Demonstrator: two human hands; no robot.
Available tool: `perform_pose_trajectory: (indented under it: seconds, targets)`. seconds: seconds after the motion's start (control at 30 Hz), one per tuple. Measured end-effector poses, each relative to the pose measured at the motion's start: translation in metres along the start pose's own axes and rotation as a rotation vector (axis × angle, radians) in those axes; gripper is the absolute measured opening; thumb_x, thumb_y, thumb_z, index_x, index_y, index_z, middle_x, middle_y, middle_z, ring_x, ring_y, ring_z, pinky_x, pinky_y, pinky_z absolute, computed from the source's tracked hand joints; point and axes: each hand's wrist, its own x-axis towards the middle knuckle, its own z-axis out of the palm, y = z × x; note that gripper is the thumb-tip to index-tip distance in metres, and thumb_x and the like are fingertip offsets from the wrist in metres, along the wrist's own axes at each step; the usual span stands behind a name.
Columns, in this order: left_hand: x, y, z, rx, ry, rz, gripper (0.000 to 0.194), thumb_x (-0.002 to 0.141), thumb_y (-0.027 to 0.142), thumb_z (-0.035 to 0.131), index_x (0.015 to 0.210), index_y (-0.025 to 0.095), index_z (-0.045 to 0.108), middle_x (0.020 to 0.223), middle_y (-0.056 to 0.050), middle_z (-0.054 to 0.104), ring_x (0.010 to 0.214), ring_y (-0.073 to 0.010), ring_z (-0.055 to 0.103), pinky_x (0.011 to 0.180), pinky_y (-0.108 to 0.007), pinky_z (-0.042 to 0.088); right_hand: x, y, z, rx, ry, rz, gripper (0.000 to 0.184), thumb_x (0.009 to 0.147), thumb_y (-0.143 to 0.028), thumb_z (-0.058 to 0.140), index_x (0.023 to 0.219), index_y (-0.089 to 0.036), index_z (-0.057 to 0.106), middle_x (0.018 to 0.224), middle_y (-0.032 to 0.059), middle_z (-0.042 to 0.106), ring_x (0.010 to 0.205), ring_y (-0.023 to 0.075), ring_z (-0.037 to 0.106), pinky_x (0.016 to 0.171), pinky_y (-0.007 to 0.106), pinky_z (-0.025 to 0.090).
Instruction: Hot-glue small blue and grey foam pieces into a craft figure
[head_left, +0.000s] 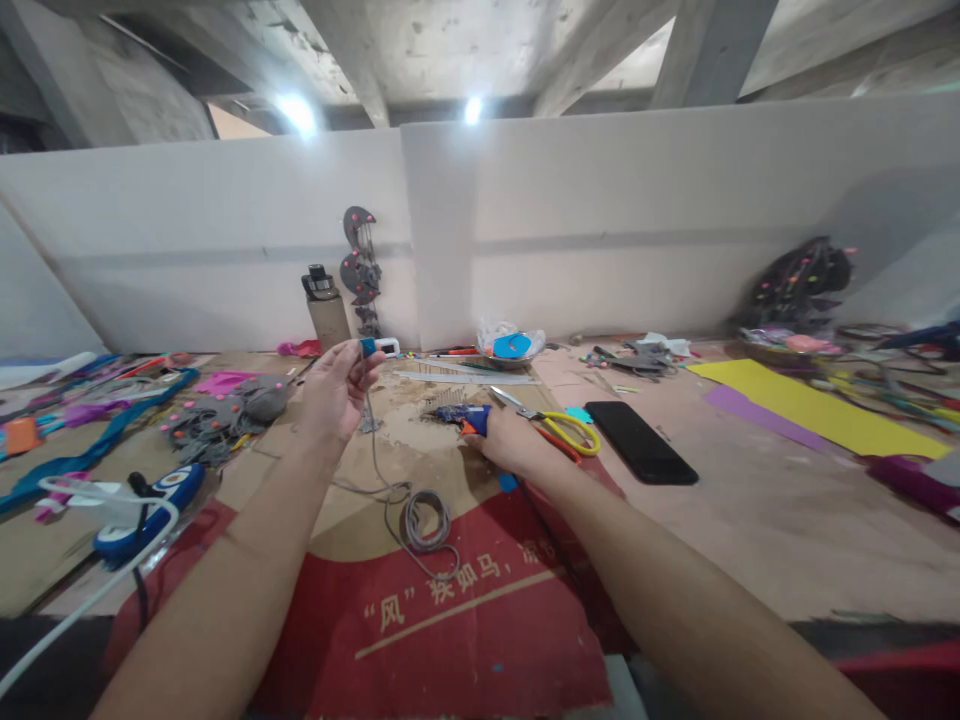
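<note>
Raised over the worktable, my left hand (343,385) pinches a small teal piece (367,347) between thumb and fingers. A thin grey cord (373,440) hangs below that hand and runs to a loose coil (426,522) on the cardboard. My right hand (504,438) is wrapped round a blue glue gun (474,416) with an orange trigger, its nozzle pointing left. Just beyond this hand lie scissors (571,432) with yellow handles. The fingertips of my right hand are partly hidden by its back.
A black phone (641,442) lies right of the scissors, near yellow sheets (817,405). At left are a blue power strip (150,510) with a white cable and grey felt pieces (225,415). A bottle (327,310) stands by the back wall; red printed cardboard (450,640) covers the front.
</note>
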Motion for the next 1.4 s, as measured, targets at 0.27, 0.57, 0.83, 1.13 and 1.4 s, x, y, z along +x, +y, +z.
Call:
perform_pose_trajectory:
  seconds: [0.27,0.57,0.83,1.13,1.4]
  targets:
    - [-0.015,-0.013,0.010,0.127,-0.031,-0.034,0.028,0.062,0.033,0.074,0.079,0.015,0.062,0.062,0.002,0.062,0.052,-0.0078,0.061,0.040,-0.014,0.035,0.006,-0.002,0.003,-0.082,-0.021,0.130,0.007,0.068,-0.022,0.057,0.075,-0.019,0.056,0.066,0.0056,0.062,0.059,0.0185,0.057,0.053,0.028,0.041]
    - [-0.010,-0.025,0.003,0.130,0.035,-0.027,0.022,0.065,0.030,0.071,0.078,0.013,0.064,0.070,-0.002,0.066,0.060,-0.0093,0.062,0.056,-0.019,0.046,-0.017,-0.062,-0.010,0.699,0.078,-0.152,0.031,0.079,-0.023,0.046,0.110,-0.022,0.042,0.108,0.0072,0.056,0.075,0.0138,0.058,0.061,0.028,0.052]
    - [-0.011,-0.029,0.005,0.149,0.035,0.027,0.025,0.065,0.033,0.072,0.077,0.014,0.065,0.071,-0.003,0.067,0.064,-0.0116,0.064,0.058,-0.021,0.046,-0.021,-0.060,-0.006,0.530,0.062,-0.214,0.024,0.084,-0.029,0.047,0.107,-0.022,0.046,0.093,0.0043,0.056,0.061,0.0111,0.051,0.055,0.027,0.048]
    - [-0.014,-0.033,0.006,0.231,-0.001,0.121,0.022,0.069,0.035,0.069,0.077,0.015,0.065,0.071,-0.003,0.066,0.064,-0.0129,0.065,0.058,-0.023,0.048,-0.022,-0.057,-0.005,0.347,0.152,-0.265,0.028,0.084,-0.031,0.049,0.111,-0.023,0.048,0.091,0.0069,0.058,0.079,0.0209,0.055,0.068,0.035,0.045]
    - [-0.016,-0.034,0.007,0.284,-0.020,0.172,0.024,0.071,0.037,0.068,0.077,0.014,0.066,0.068,-0.003,0.067,0.064,-0.0145,0.066,0.058,-0.023,0.050,-0.024,-0.060,-0.004,0.313,0.123,-0.252,0.028,0.086,-0.033,0.047,0.111,-0.022,0.047,0.090,0.0061,0.059,0.078,0.0204,0.055,0.068,0.035,0.044]
